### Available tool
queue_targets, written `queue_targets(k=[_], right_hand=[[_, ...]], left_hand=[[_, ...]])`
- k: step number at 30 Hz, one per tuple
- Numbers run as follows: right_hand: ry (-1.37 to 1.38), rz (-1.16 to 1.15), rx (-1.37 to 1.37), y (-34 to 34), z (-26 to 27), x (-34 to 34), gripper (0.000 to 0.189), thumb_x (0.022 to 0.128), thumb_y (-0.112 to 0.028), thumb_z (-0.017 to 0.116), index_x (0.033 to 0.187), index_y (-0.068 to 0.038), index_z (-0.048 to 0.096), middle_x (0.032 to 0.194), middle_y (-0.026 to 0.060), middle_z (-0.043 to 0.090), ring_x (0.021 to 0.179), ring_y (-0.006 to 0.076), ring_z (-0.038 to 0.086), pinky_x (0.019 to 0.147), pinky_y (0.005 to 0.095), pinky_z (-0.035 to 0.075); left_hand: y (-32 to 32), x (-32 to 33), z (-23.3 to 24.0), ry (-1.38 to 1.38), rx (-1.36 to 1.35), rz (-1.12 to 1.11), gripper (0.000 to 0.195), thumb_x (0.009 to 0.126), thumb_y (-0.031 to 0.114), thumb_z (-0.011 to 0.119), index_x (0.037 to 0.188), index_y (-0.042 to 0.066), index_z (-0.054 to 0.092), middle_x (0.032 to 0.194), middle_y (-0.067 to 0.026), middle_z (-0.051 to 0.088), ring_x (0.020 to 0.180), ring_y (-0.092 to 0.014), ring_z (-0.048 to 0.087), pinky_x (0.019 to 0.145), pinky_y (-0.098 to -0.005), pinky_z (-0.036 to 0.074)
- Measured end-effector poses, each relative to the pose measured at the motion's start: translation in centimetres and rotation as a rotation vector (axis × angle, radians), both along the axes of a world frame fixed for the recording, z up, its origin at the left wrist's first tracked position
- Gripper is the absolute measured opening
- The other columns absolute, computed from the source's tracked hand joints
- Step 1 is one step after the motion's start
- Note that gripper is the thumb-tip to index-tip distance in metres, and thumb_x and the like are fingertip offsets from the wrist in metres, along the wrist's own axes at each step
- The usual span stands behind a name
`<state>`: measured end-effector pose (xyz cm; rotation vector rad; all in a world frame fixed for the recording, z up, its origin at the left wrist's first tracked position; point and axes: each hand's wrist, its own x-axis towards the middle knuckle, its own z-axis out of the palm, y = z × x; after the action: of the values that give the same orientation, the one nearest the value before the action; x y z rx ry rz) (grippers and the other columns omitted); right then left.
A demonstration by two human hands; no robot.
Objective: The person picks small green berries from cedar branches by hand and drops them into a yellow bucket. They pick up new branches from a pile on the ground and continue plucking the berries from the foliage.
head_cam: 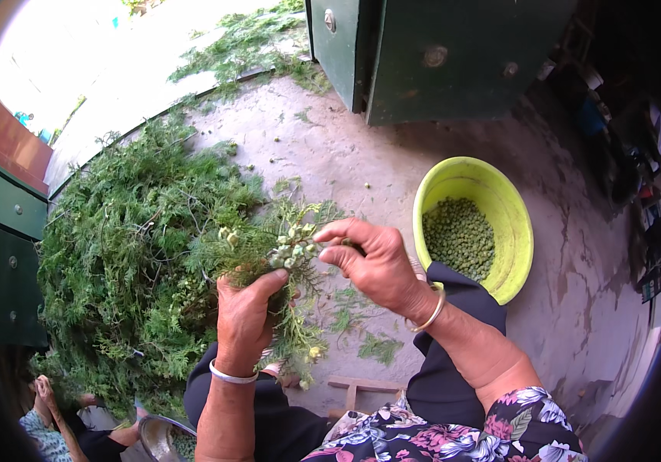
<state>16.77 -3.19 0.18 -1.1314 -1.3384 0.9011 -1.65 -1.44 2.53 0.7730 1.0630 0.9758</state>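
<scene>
My left hand (249, 320) grips a leafy conifer sprig (293, 329), thumb uppermost, above the dark-trousered knees. A cluster of pale green cones (293, 247), probably of arborvitae, sits on the sprig just beyond that thumb. At the cluster's right edge is my right hand (374, 263), its thumb and forefinger slightly apart. Something dark green shows inside its curled fingers; whether it is held is unclear. To the right of this hand stands a yellow-green plastic tub (515, 231), partly filled with loose green cones (458, 237).
A large heap of cut conifer branches (134, 248) covers the floor at left. Another person's hands (45, 392) and a metal basin (154, 436) are at lower left. Green metal doors (446, 63) stand at the top. A wooden stool frame (353, 390) lies below my hands.
</scene>
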Motion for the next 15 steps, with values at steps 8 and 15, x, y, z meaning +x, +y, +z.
queue_targets(k=[8, 15], right_hand=[[-0.419, 0.067, 0.260, -0.1, -0.9, -0.4, 0.032, 0.079, 0.005, 0.062, 0.111, 0.000, 0.058, 0.085, 0.0183, 0.063, 0.077, 0.0334, 0.065, 0.068, 0.0392, 0.054], [-0.147, 0.122, -0.070, -0.2, 0.4, -0.6, 0.020, 0.084, 0.002, 0.060, 0.104, 0.002, 0.057, 0.080, 0.0152, 0.063, 0.073, 0.0230, 0.065, 0.065, 0.0321, 0.052]], left_hand=[[-0.3, 0.4, -0.2, 0.055, -0.095, -0.118, 0.019, 0.077, -0.004, 0.062, 0.096, -0.003, 0.064, 0.083, -0.0057, 0.066, 0.066, -0.013, 0.061, 0.058, -0.0265, 0.050], [-0.5, 0.7, -0.5, 0.200, 0.006, -0.124, 0.016, 0.076, -0.003, 0.063, 0.092, -0.003, 0.066, 0.079, -0.0028, 0.065, 0.064, -0.009, 0.056, 0.057, -0.0252, 0.046]])
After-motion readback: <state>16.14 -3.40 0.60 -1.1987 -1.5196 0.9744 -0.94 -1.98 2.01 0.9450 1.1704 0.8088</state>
